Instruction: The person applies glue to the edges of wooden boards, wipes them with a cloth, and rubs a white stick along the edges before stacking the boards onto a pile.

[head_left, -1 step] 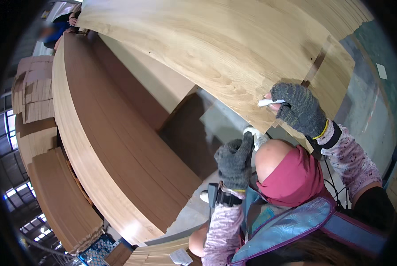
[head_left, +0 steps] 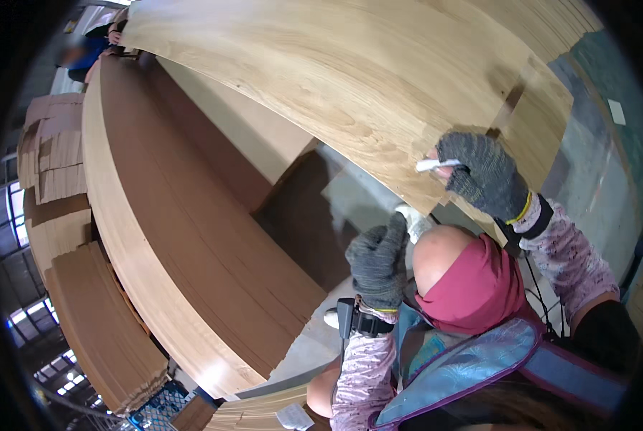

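A grey knit glove with bare fingertips covers my right hand. It is closed on a small slim white tool, whose kind I cannot make out. That hand lies at the near right corner of a large light wood-grain panel. My left hand, also gloved in grey, hovers beside my bare knee with its fingers curled into a loose fist and the thumb pointing up. Nothing shows in it, and its palm side is hidden. A black device is strapped at my left wrist.
A tall stack of brown boards with a light top edge stands to the left. More stacked boards lie beyond it. At the far upper left, another person's hands are at the panel's far end. A white shoe is near my knee.
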Action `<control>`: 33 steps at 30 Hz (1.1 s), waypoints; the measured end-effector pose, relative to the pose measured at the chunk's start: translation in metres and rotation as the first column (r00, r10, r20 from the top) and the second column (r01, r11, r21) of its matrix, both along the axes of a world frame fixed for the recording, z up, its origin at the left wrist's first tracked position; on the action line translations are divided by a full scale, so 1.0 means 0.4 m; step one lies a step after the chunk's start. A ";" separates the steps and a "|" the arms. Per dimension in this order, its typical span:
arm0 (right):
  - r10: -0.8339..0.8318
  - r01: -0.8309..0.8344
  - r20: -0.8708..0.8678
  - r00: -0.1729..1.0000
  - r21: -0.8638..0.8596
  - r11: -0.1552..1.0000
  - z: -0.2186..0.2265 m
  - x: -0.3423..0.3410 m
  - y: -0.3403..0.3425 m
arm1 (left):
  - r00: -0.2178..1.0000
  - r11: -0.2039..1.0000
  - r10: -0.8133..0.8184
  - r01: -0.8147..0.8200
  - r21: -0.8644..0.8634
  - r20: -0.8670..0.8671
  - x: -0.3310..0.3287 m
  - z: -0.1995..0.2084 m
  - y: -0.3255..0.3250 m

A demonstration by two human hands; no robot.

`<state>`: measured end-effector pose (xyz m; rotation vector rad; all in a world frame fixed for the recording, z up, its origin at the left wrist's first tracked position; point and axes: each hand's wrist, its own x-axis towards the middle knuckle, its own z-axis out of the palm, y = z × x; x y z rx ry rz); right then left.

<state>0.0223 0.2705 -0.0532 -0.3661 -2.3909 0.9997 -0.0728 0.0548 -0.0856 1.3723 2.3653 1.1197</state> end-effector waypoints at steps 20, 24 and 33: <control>-0.001 0.002 0.012 1.000 -0.030 1.000 0.001 0.012 -0.018 | 0.989 0.998 0.015 -0.023 -0.053 -0.144 -0.040 0.072 0.050; 0.011 -0.011 0.007 1.000 0.007 1.000 -0.008 0.015 -0.012 | 0.994 0.993 -0.010 -0.003 -0.117 -0.109 -0.032 0.075 0.051; -0.012 0.013 0.009 1.000 -0.025 1.000 -0.006 0.018 -0.014 | 0.994 0.993 0.099 -0.101 0.066 0.033 -0.012 0.063 0.040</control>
